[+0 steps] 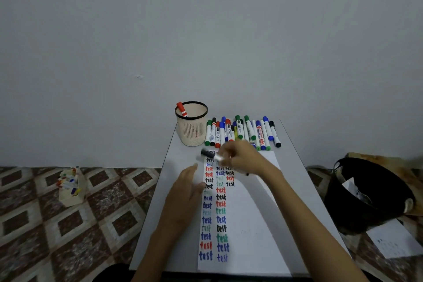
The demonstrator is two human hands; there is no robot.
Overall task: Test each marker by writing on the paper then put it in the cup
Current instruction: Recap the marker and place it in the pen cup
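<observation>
Where the right hand is: I see my right hand [240,155] over the far end of the paper [251,224], just near of the row of markers; it is motion-blurred.
Right grip: fingers curled round the white barrel of one marker [211,154], holding it firmly.
Held marker: roughly level, its black end pointing left past the fingers, above the far left corner of the paper. I cannot tell whether it touches the sheet.
Left hand: my left hand [185,188] lies flat with fingers straight, palm down across the left edge of the paper; it holds nothing.
Paper: white sheet lying lengthwise on the table [295,178], with columns of the word "test" in blue, red, black and green along its left half.
Cup: cream mesh cup [192,128] with a dark rim, upright at the far left corner of the table, just far of the held marker.
Cup contents: one red marker [181,109] leaning on the left side of the rim.
Row of markers [242,131]: green, black, red and blue capped markers lying side by side on the table, right of the cup, beyond the paper.
Floor, left: small box of markers [71,188] on patterned tiles.
Floor, right: black bin [357,201], and a loose sheet [393,240] near it.
</observation>
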